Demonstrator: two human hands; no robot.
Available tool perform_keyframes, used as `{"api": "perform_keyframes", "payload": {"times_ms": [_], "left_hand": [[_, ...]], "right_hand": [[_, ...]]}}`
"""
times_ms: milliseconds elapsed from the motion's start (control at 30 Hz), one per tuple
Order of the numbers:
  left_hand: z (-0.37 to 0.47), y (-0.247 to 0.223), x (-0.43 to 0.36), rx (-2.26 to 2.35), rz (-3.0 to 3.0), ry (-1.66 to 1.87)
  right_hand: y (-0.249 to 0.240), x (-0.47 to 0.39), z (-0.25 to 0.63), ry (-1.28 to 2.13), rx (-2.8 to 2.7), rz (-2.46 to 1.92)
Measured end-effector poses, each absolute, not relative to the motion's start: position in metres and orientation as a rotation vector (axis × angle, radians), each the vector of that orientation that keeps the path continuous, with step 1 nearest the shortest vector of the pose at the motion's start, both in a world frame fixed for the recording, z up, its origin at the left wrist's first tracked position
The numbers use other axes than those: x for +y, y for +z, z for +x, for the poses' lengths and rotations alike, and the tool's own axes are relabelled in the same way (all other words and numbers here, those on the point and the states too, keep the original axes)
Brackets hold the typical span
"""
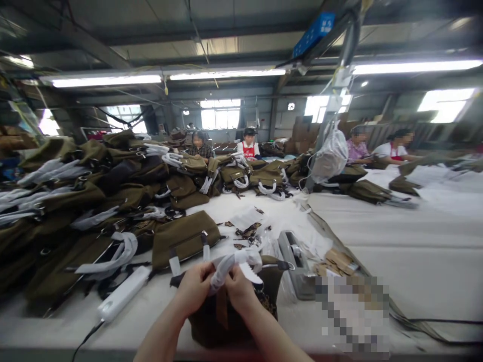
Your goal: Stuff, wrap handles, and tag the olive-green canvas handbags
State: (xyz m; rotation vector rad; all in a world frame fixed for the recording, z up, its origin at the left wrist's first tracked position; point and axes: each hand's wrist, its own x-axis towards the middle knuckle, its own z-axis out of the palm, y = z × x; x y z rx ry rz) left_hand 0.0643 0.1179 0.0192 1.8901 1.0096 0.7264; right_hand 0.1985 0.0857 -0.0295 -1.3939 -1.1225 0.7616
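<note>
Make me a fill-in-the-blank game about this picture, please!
Counting the left hand and the right hand, ____ hands hold the wrapped handle.
The white device with a black cord lies to the ____ of both hands.
The middle person with white sleeves wears a ____ apron.
The box up high is ____.

Missing words: two; left; red; blue.

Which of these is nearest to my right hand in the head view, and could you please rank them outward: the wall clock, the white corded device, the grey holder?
1. Grey holder: just to the right of the right hand.
2. White corded device: on the table, beyond the left hand.
3. Wall clock: on the far wall.
</note>
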Motion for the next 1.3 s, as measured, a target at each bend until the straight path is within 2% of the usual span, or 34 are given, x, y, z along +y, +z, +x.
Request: {"api": "perform_keyframes", "payload": {"times_ms": [200, 267, 333, 400, 433, 533, 600, 733, 933, 1133, 1300], "left_hand": [[0.056, 0.017, 0.122, 1.062, 1.952, 0.778], [0.046, 0.011, 0.112, 1.255, 1.955, 1.098], [0.038, 0.002, 0.091, 1.457, 1.918, 1.610], [0.035, -0.007, 0.062, 1.419, 1.959, 1.962], [0.038, -0.012, 0.046, 1.304, 2.040, 1.996], [0.058, -0.025, 0.006, 0.933, 2.261, 1.734], [0.077, -0.033, -0.010, 0.849, 2.272, 1.518], [0.106, -0.046, -0.015, 0.925, 2.210, 1.186], [0.123, -0.044, -0.005, 1.112, 1.959, 0.819], [0.131, -0.041, -0.006, 1.034, 1.786, 0.762], [0.135, -0.047, -0.001, 0.876, 1.375, 0.820]], "right_hand": [[-0.006, 0.058, 0.198, 0.726, -1.238, -1.363], [0.002, 0.030, 0.203, 0.595, -1.398, -1.349], [0.002, 0.001, 0.217, 0.374, -1.539, -1.369], [-0.006, -0.021, 0.239, 0.173, -1.531, -1.416], [-0.013, -0.028, 0.252, 0.102, -1.480, -1.455], [-0.036, -0.039, 0.285, 0.087, -1.310, -1.635], [-0.048, -0.043, 0.295, 0.267, -1.257, -1.717], [-0.061, -0.049, 0.292, 0.729, -1.168, -1.618], [-0.064, -0.046, 0.280, 0.889, -0.945, -1.482], [-0.067, -0.044, 0.279, 0.951, -0.785, -1.390], [-0.063, -0.046, 0.272, 1.179, -0.734, -1.251]]}}
